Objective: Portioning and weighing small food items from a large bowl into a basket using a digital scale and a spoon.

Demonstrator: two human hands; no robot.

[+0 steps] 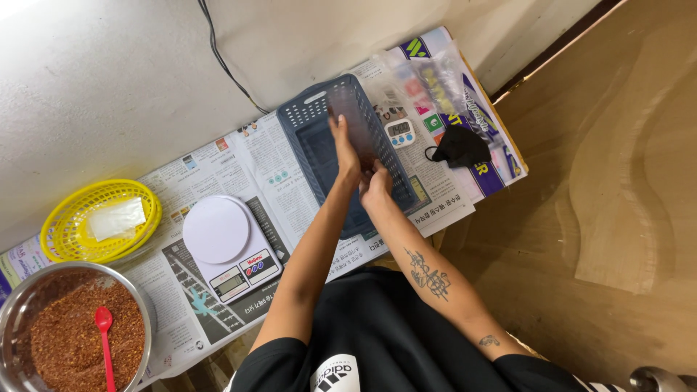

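Observation:
My left hand and my right hand meet over a blue-grey plastic basket on the newspaper-covered table. Together they hold a clear plastic pouch that stands up above the basket. The left hand's fingers lie flat along the pouch's side. The right hand pinches its lower end, where something reddish-brown shows inside. I cannot see the basket's floor under the hands.
A white kitchen scale sits left of the basket. Further left are a yellow basket with a white packet and a metal bowl of red flakes with a red spoon. A small timer, black face mask and clear pouches lie to the right.

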